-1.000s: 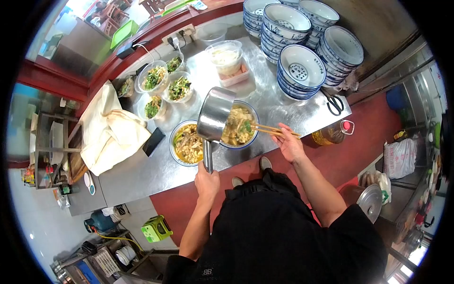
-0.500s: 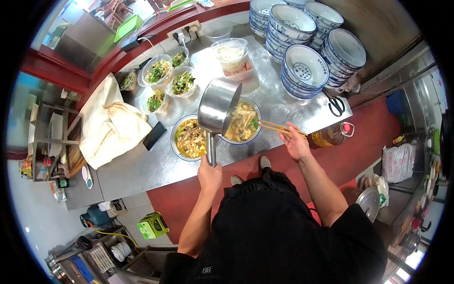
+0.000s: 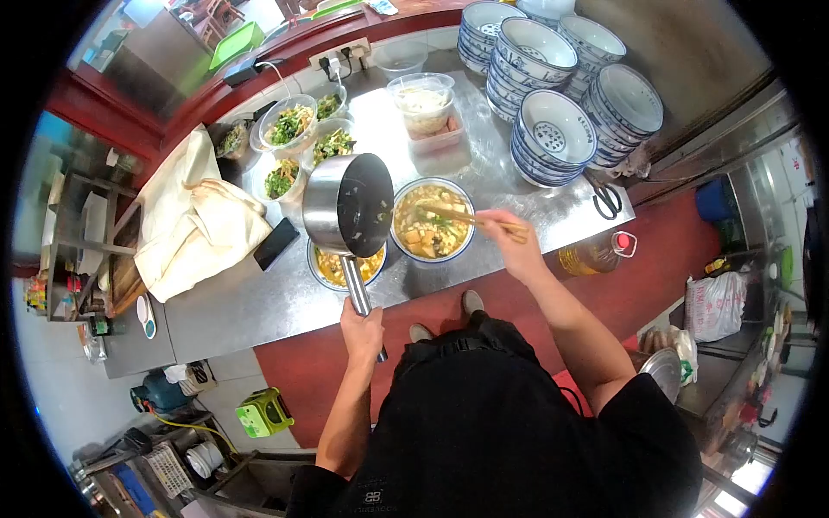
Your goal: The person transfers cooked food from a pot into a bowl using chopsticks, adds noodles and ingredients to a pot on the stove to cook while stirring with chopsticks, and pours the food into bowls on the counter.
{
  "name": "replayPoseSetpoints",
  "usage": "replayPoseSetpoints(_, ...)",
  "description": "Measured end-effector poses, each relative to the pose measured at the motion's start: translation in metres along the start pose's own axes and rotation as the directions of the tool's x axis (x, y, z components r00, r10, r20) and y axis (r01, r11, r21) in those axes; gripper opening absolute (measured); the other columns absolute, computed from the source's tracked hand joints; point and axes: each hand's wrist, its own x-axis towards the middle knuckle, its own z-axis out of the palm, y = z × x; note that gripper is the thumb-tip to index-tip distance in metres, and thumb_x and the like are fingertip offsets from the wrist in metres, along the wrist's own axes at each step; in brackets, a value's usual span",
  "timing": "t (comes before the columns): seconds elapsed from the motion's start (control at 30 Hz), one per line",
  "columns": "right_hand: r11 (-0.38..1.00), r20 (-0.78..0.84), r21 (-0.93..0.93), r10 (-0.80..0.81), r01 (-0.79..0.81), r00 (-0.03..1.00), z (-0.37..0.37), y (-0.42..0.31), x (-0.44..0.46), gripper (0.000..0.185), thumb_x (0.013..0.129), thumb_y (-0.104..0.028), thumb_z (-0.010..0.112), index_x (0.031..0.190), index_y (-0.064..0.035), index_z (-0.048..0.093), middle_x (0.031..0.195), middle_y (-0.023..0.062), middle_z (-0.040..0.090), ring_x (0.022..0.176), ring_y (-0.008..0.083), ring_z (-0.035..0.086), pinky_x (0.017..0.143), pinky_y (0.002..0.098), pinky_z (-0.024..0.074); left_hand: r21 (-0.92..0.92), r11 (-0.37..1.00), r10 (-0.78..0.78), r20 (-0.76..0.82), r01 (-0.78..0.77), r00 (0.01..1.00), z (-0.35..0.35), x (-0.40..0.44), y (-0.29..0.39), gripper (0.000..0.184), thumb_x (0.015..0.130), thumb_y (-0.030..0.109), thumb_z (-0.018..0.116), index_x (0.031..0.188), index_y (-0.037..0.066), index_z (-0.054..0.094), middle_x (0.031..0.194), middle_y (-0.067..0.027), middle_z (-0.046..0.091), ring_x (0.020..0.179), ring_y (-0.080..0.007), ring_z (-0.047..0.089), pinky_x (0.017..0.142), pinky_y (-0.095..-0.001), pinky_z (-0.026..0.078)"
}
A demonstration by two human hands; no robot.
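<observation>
My left hand (image 3: 362, 329) is closed round the handle of a steel saucepan (image 3: 321, 204). The pan is tilted, its mouth facing right, with a few bits of food stuck inside. Under it, partly hidden, stands a soup-filled bowl (image 3: 326, 270). To the right is a second blue-rimmed bowl (image 3: 426, 235), full of broth with pale chunks and greens. My right hand (image 3: 515, 244) grips wooden chopsticks (image 3: 466, 217), whose tips reach into this second bowl.
Stacks of blue-and-white bowls (image 3: 553, 129) stand at the back right, near black-handled scissors (image 3: 607, 200). Plastic tubs of chopped greens (image 3: 289, 126), a cream cloth (image 3: 194, 226) and a phone (image 3: 276, 244) lie left. An oil bottle (image 3: 596, 255) is beyond the counter edge.
The saucepan has moved left, off the right bowl and over the left one, its mouth turned more into view. My right hand has shifted left, bringing the chopsticks further over the right bowl.
</observation>
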Motion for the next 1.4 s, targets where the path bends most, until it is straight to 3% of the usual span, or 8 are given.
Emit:
replayPoseSetpoints(0.1, 1.000, 0.047, -0.007, -0.018, 0.018, 0.999, 0.008, -0.004, -0.009, 0.021, 0.096, -0.011, 0.055, 0.112, -0.0013, 0.065, 0.102, 0.0018, 0.066, 0.089, 0.0076, 0.058, 0.079, 0.0228, 0.0468, -0.022, 1.000, -0.014, 0.007, 0.014, 1.000, -0.007, -0.003, -0.002, 0.015, 0.081, 0.003, 0.059, 0.092, 0.001, 0.050, 0.064, -0.0027, 0.050, 0.045, -0.0109, 0.049, 0.041, -0.0272, 0.040)
replayPoseSetpoints(0.3, 0.998, -0.048, -0.029, 0.060, -0.062, 0.997, -0.038, -0.030, -0.020, 0.022, 0.097, -0.011, 0.052, 0.111, 0.0007, 0.065, 0.102, 0.0067, 0.066, 0.094, 0.0113, 0.061, 0.084, 0.0265, 0.0506, -0.089, 0.995, -0.044, 0.017, 0.045, 0.999, -0.017, -0.008, -0.016, 0.023, 0.080, 0.004, 0.060, 0.101, -0.001, 0.052, 0.063, -0.0025, 0.051, 0.044, -0.0105, 0.049, 0.041, -0.0265, 0.041)
replayPoseSetpoints(0.47, 0.999, 0.044, -0.034, 0.044, -0.042, 0.998, -0.016, -0.017, -0.013, 0.023, 0.097, -0.013, 0.054, 0.110, 0.0018, 0.064, 0.102, 0.0088, 0.066, 0.094, 0.0141, 0.062, 0.083, 0.0283, 0.0523, -0.191, 0.975, -0.098, 0.091, 0.114, 0.991, -0.017, -0.008, -0.014, 0.026, 0.080, 0.003, 0.060, 0.105, -0.001, 0.052, 0.062, -0.0031, 0.051, 0.044, -0.0107, 0.050, 0.040, -0.0261, 0.042)
replayPoseSetpoints(0.57, 0.999, -0.042, -0.036, -0.022, 0.020, 0.999, -0.001, 0.003, -0.005, 0.023, 0.097, -0.014, 0.055, 0.111, 0.0018, 0.064, 0.102, 0.0098, 0.066, 0.094, 0.0143, 0.063, 0.081, 0.0275, 0.0528, -0.224, 0.961, -0.127, 0.155, 0.160, 0.980, -0.023, -0.008, -0.013, 0.027, 0.081, 0.002, 0.060, 0.106, 0.000, 0.052, 0.061, -0.0038, 0.052, 0.044, -0.0114, 0.050, 0.040, -0.0263, 0.042)
replayPoseSetpoints(0.63, 0.995, -0.263, 0.062, -0.056, 0.075, 0.963, -0.006, 0.008, -0.003, 0.023, 0.097, -0.014, 0.055, 0.112, 0.0021, 0.063, 0.102, 0.0102, 0.066, 0.094, 0.0148, 0.063, 0.081, 0.0275, 0.0536, -0.241, 0.952, -0.145, 0.191, 0.190, 0.971, -0.029, -0.011, -0.009, 0.027, 0.081, 0.001, 0.059, 0.107, 0.000, 0.051, 0.061, -0.0042, 0.052, 0.043, -0.0120, 0.050, 0.039, -0.0264, 0.042)
replayPoseSetpoints(1.03, 0.932, -0.394, 0.363, 0.166, -0.012, 0.904, -0.015, -0.039, -0.065, 0.028, 0.099, -0.017, 0.052, 0.119, 0.0023, 0.057, 0.110, 0.0149, 0.062, 0.102, 0.0232, 0.063, 0.088, 0.0329, 0.0555, -0.492, 0.751, -0.190, 0.478, 0.441, 0.858, -0.070, -0.019, -0.038, 0.027, 0.081, 0.005, 0.060, 0.107, 0.004, 0.051, 0.063, -0.0049, 0.051, 0.044, -0.0137, 0.051, 0.040, -0.0262, 0.045)
replayPoseSetpoints(1.17, 0.750, -0.194, 0.657, 0.265, -0.075, 0.945, 0.017, -0.043, -0.081, 0.031, 0.096, -0.022, 0.056, 0.118, 0.0005, 0.055, 0.111, 0.0152, 0.062, 0.101, 0.0227, 0.063, 0.089, 0.0345, 0.0547, -0.483, 0.737, -0.202, 0.510, 0.473, 0.836, -0.088, -0.037, -0.050, 0.029, 0.082, 0.003, 0.054, 0.109, 0.001, 0.046, 0.063, -0.0060, 0.048, 0.046, -0.0147, 0.049, 0.041, -0.0273, 0.043)
replayPoseSetpoints(1.4, 0.482, 0.249, 0.755, 0.415, -0.444, 0.875, 0.105, -0.024, -0.103, 0.031, 0.098, -0.029, 0.053, 0.116, -0.0034, 0.057, 0.111, 0.0157, 0.063, 0.104, 0.0251, 0.062, 0.091, 0.0375, 0.0534, -0.605, 0.646, -0.182, 0.470, 0.465, 0.864, -0.113, -0.109, -0.085, 0.030, 0.080, 0.002, 0.055, 0.108, 0.002, 0.048, 0.064, -0.0056, 0.049, 0.045, -0.0136, 0.050, 0.039, -0.0258, 0.044)
